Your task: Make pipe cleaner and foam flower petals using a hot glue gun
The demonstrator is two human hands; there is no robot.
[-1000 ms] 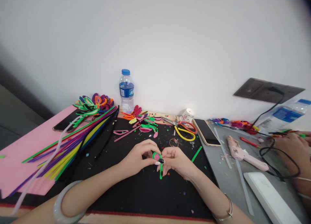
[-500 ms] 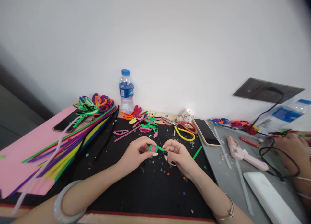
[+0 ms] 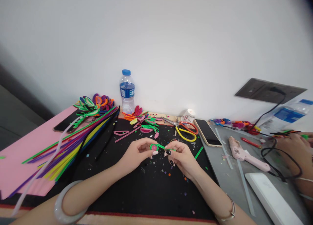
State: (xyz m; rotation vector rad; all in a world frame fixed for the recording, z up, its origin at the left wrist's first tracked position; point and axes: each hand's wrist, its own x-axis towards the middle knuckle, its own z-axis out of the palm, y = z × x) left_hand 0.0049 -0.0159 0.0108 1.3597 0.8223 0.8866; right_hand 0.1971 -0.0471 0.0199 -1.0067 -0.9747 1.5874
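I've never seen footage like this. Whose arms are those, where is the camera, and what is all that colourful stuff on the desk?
There is no machine here: the camera sits on a person's head and looks down at their own two bare hands. The left hand and right hand together pinch a small green and pink pipe-cleaner piece above a black mat. To the left lies a bundle of long pipe cleaners on pink sheets. Against the wall stands a water bottle, with scissors, a phone and a pink glue gun to the right. The hand at the far right edge belongs to another person.
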